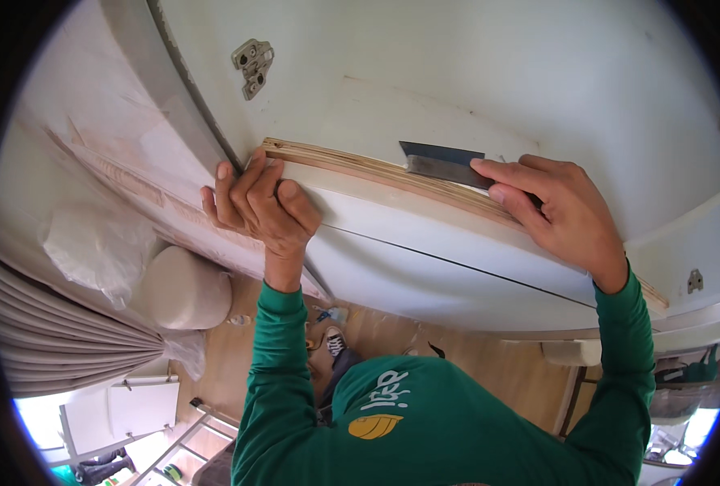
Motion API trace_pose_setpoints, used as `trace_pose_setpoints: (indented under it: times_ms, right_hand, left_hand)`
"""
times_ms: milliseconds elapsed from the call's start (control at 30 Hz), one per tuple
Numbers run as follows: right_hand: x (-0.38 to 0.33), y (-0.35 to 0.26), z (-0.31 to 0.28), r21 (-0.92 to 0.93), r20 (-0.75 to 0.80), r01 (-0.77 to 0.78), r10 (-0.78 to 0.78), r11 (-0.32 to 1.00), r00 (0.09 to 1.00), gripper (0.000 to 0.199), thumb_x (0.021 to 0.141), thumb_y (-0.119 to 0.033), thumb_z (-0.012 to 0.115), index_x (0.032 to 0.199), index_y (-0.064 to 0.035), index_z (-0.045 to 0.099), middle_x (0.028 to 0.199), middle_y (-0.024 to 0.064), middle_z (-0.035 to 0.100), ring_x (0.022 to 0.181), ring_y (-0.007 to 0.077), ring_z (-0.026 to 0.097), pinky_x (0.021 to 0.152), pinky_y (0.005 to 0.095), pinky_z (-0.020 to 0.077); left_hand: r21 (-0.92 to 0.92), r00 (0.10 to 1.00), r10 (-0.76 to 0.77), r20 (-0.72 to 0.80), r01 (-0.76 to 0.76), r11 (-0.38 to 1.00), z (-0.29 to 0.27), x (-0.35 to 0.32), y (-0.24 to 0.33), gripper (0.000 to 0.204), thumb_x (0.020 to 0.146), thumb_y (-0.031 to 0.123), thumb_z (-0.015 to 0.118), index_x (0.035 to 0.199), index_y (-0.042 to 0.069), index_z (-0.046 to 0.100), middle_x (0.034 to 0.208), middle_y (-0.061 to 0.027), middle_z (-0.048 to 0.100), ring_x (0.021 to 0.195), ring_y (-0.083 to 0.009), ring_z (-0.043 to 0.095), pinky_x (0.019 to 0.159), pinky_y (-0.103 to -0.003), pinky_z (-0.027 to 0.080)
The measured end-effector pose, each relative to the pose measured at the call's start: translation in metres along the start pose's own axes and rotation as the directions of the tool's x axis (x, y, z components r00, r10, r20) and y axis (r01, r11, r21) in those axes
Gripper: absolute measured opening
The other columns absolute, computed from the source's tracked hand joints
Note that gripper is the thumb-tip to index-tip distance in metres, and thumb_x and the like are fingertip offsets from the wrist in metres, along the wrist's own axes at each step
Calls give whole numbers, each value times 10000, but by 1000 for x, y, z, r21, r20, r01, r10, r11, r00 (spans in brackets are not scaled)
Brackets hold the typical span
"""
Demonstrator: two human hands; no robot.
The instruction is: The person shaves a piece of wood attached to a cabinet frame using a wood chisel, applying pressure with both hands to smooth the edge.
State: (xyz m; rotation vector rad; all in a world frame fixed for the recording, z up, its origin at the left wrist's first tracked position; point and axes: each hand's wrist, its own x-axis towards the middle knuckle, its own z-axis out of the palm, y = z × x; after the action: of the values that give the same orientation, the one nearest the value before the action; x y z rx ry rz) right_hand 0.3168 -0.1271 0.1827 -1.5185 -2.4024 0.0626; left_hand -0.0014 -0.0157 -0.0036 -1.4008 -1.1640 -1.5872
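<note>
A long strip of layered plywood (360, 165) lies along the front edge of a white cabinet panel (424, 212). At its left end is my left hand (264, 201), fingers bent and apart, with fingertips touching the strip's end and the panel's corner. My right hand (566, 206) is closed around a flat-bladed tool (447, 166), thumb and index finger pinching it. The tool has a dark blade with a slanted tip and a grey metal strip along it. It rests over the plywood's upper edge, tip pointing left. Its handle is mostly hidden in my palm.
A metal hinge plate (254, 68) is fixed to the cabinet wall at upper left, another hinge plate (695, 281) at far right. Below are a wrapped round stool (186, 287), a grey curtain (68, 324), a ladder (183, 444) and the wooden floor (489, 364).
</note>
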Motion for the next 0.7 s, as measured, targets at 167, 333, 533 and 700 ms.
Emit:
trace_pose_setpoints:
  times_ms: [167, 333, 533, 700]
  right_hand:
    - [4, 3, 8, 0, -44, 37, -37, 999, 998, 305, 1110, -316, 682, 1326, -152, 823, 939, 146, 770, 816, 378, 711, 753, 478, 558]
    - [23, -4, 17, 15, -69, 68, -67, 998, 995, 309, 1120, -328, 663, 1314, -153, 827, 963, 143, 792, 902, 390, 732, 822, 496, 575]
    - [6, 10, -12, -85, -116, 48, -58, 995, 992, 287, 1117, -318, 668, 1292, -170, 841, 948, 112, 794, 941, 378, 733, 850, 492, 576]
    - [-18, -2, -41, -187, -24, 71, -77, 980, 997, 287, 1087, -238, 708, 1315, -107, 822, 921, 163, 763, 760, 359, 665, 741, 444, 531]
  left_hand:
    - [-6, 1000, 16, -15, -16, 1000, 4, 2, 0, 345, 1147, 321, 496, 1049, 117, 757, 1181, -46, 810, 1464, -337, 505, 1317, -551, 196]
    - [10, 998, 59, -7, -59, 998, 2, 2, -5, 328, 1159, 315, 499, 1087, 115, 749, 1190, -51, 803, 1460, -343, 513, 1319, -558, 209]
    - [36, 995, 92, 24, -93, 995, 0, -2, -13, 283, 1144, 276, 517, 1128, 112, 747, 1219, -56, 804, 1471, -340, 517, 1336, -561, 209]
    - [19, 998, 66, 0, -66, 998, 2, -1, -8, 281, 1137, 261, 519, 1119, 111, 755, 1214, -58, 808, 1475, -333, 519, 1342, -552, 210]
